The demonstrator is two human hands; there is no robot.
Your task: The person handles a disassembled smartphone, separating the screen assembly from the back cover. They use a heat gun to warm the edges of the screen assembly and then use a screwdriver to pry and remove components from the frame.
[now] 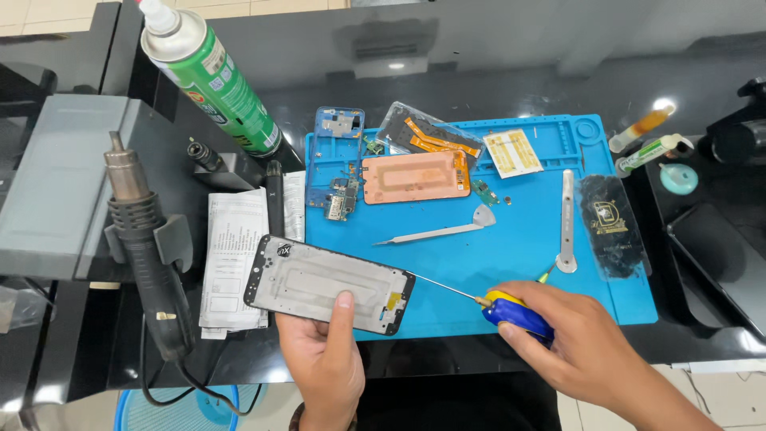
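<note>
While the left hand (pixel 323 351) pinches the phone frame (pixel 329 284) at seven o'clock on the blue mat (pixel 511 255), the right hand's (pixel 574 343) grip wraps the screwdriver (pixel 495 305), whose thin tip could slip and scratch it.

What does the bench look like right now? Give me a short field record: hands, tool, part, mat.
left hand: holds the grey phone frame from below, thumb on its face
right hand: grips a blue and yellow screwdriver
tool tip: thin shaft points at the frame's right end; contact cannot be told
mat: blue work mat carries a copper-coloured plate, a blue inner frame, a circuit board and a metal pry tool
left of mat: hot-air gun, green spray can, paper sheet
</note>
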